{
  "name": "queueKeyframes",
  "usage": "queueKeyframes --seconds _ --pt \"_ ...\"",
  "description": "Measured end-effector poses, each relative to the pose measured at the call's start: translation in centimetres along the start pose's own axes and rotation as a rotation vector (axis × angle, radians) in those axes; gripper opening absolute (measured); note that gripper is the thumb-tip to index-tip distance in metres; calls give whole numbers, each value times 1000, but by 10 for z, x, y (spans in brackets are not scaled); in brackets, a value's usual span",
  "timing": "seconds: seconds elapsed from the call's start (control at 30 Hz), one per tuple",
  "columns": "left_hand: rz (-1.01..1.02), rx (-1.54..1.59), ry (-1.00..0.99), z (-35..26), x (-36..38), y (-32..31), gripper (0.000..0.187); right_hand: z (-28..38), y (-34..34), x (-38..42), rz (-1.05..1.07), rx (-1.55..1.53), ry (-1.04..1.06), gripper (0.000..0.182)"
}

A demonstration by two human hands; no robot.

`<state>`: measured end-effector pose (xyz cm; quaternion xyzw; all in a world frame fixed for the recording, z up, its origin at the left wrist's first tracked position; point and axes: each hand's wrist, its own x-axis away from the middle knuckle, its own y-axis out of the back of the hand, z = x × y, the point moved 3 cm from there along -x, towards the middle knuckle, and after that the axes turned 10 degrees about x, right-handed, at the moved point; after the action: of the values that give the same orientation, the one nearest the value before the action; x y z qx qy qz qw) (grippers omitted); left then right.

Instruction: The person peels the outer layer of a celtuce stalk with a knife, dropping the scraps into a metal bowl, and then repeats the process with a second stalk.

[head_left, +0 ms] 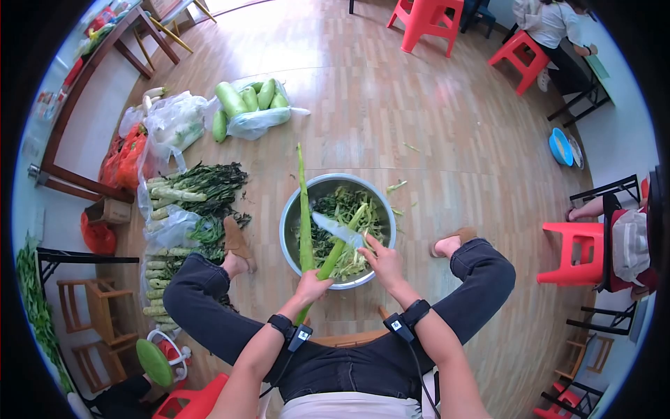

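Observation:
My left hand (313, 286) is closed round the lower ends of two long green celtuce stalks (306, 223), one pointing straight ahead, the other slanting to the right. In my right hand (384, 264) is a knife (337, 229), its pale blade lying across the slanting stalk. Beneath both hands stands a wide metal basin (284, 241) on the floor, between my feet. Dark leaves and pale green peelings (352, 264) fill much of it.
Leafy celtuce (188, 192) lies in rows at left, beside plastic bags (174, 122). Ahead, a clear bag holds green gourds (234, 101). Red stools (576, 251) and two seated people (551, 28) are at right, near a blue basin (558, 146). Scraps (396, 186) dot the floor.

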<state>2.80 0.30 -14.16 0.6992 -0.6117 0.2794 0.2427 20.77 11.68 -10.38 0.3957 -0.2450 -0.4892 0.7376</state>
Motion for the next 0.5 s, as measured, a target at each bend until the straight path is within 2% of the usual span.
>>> queueKeyframes --seconds 0.07,0.1,0.17,0.33,0.4,0.5 --pt "-4 7 -3 1 0 -1 17 -5 9 -6 -72 -89 -116 40" --pt "4 -15 -8 0 1 -2 18 -4 14 -10 -69 -90 -113 40" --pt "11 -35 -8 2 3 -1 19 -5 25 -15 -20 -107 -245 40" --pt "-39 -49 -20 9 -3 0 21 -4 13 -4 2 -77 -116 41" --pt "-42 -39 -22 9 -4 1 21 11 4 6 102 51 6 41" --pt "-58 -42 -20 3 0 2 20 21 1 8 90 64 10 42"
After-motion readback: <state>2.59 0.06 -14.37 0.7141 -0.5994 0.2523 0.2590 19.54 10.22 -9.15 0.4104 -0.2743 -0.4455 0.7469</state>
